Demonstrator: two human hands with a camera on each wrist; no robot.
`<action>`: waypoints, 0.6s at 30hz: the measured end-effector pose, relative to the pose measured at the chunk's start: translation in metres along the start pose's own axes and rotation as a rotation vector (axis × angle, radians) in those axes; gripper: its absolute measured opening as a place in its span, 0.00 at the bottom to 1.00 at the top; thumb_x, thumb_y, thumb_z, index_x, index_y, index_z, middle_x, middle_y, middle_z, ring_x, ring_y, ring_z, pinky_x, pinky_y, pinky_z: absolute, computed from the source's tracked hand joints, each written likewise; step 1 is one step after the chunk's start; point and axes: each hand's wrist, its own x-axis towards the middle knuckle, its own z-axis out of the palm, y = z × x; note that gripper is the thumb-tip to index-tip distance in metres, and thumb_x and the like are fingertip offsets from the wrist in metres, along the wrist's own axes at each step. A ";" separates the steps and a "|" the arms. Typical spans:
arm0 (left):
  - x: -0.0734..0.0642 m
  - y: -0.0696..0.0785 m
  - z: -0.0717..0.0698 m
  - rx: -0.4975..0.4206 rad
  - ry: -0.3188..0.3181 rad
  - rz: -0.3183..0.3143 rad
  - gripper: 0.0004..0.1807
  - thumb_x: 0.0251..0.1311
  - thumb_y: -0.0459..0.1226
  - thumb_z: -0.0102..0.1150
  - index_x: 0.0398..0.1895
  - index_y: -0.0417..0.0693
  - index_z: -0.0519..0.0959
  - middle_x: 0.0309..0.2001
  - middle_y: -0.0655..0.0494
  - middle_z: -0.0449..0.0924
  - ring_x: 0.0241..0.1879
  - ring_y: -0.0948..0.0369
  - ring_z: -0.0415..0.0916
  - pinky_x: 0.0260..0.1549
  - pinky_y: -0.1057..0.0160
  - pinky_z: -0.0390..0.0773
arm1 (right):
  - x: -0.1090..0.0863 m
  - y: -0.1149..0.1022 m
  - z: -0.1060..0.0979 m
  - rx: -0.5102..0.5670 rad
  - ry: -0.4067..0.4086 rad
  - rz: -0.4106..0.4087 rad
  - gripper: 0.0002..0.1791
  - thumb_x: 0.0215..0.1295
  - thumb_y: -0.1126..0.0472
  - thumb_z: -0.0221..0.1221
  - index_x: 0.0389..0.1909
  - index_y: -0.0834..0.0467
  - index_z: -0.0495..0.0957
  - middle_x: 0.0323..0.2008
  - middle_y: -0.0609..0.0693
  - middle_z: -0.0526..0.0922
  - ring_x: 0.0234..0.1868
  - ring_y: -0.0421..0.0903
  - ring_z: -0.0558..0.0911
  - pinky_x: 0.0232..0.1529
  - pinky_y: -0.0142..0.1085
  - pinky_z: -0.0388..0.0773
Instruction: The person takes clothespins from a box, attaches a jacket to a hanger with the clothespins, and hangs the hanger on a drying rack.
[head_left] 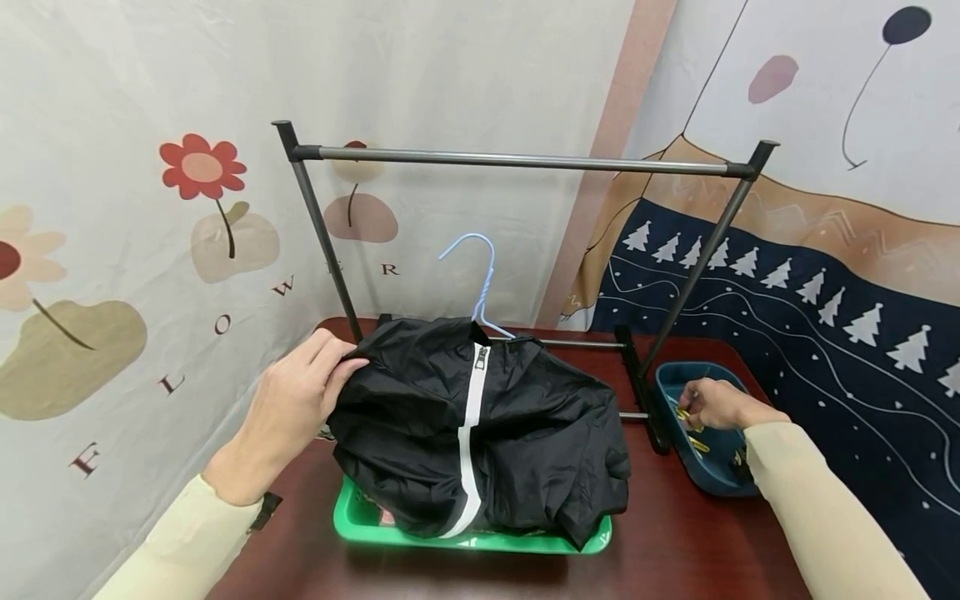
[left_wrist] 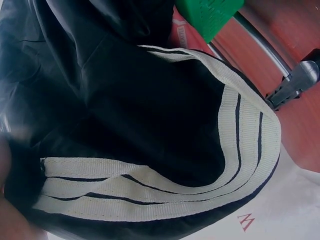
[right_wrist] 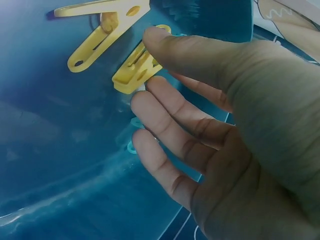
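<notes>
A black jacket (head_left: 547,417) with a white zipper strip lies over a green basket, and a light blue hanger (head_left: 486,287) pokes out of its collar. My left hand (head_left: 288,400) pinches the jacket's edge at its left shoulder, thumb against fingers. White striped trim (left_wrist: 250,135) curves along the fabric in the left wrist view. Inside a blue tray (head_left: 720,479) at the right, my right hand (head_left: 716,404) pinches a yellow clothespin (right_wrist: 131,72) between thumb and index finger, the other fingers loosely bent. Another yellow clothespin (right_wrist: 102,32) lies close by in the tray.
A metal clothes rack (head_left: 517,159) with a horizontal top bar stands behind the jacket on the dark red table (head_left: 300,558). The green basket (head_left: 352,517) shows its rim under the jacket. Printed cloths (head_left: 90,167) hang behind and at the sides.
</notes>
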 end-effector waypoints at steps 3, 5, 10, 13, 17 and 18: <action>-0.001 0.001 0.000 0.003 -0.011 -0.006 0.25 0.93 0.52 0.54 0.46 0.40 0.85 0.38 0.50 0.78 0.29 0.60 0.75 0.30 0.58 0.79 | -0.001 0.003 0.002 0.019 -0.003 0.012 0.11 0.71 0.75 0.69 0.50 0.65 0.83 0.38 0.52 0.93 0.39 0.46 0.87 0.46 0.43 0.86; -0.001 0.001 -0.001 0.005 -0.008 -0.006 0.25 0.93 0.52 0.54 0.46 0.40 0.85 0.37 0.50 0.78 0.29 0.60 0.75 0.30 0.58 0.79 | -0.001 0.006 0.003 0.027 -0.009 0.017 0.10 0.72 0.74 0.70 0.49 0.64 0.82 0.38 0.52 0.93 0.39 0.46 0.86 0.46 0.42 0.85; -0.001 0.002 -0.001 0.009 -0.004 -0.007 0.25 0.93 0.52 0.54 0.46 0.40 0.85 0.37 0.50 0.78 0.29 0.59 0.76 0.30 0.58 0.79 | -0.004 0.011 0.003 0.029 -0.014 0.016 0.09 0.75 0.71 0.72 0.47 0.63 0.80 0.38 0.53 0.88 0.38 0.47 0.82 0.44 0.42 0.81; -0.001 0.002 -0.001 0.011 -0.011 -0.013 0.25 0.93 0.52 0.54 0.46 0.40 0.86 0.38 0.50 0.79 0.29 0.59 0.76 0.30 0.58 0.80 | -0.005 0.012 0.002 0.027 -0.012 0.008 0.09 0.76 0.72 0.71 0.47 0.63 0.79 0.38 0.54 0.86 0.37 0.48 0.80 0.44 0.43 0.80; -0.001 0.003 -0.002 0.011 -0.004 -0.011 0.25 0.93 0.52 0.54 0.46 0.40 0.86 0.38 0.50 0.79 0.29 0.59 0.76 0.30 0.58 0.79 | -0.006 0.014 0.002 0.033 -0.008 0.006 0.11 0.76 0.71 0.72 0.49 0.65 0.79 0.38 0.54 0.86 0.37 0.48 0.80 0.44 0.43 0.82; -0.001 0.003 -0.002 0.011 -0.002 -0.010 0.25 0.93 0.52 0.54 0.46 0.40 0.86 0.38 0.51 0.79 0.29 0.59 0.75 0.30 0.58 0.79 | -0.005 0.015 0.002 0.032 -0.008 0.009 0.12 0.76 0.70 0.72 0.51 0.66 0.79 0.38 0.54 0.86 0.38 0.48 0.80 0.44 0.43 0.82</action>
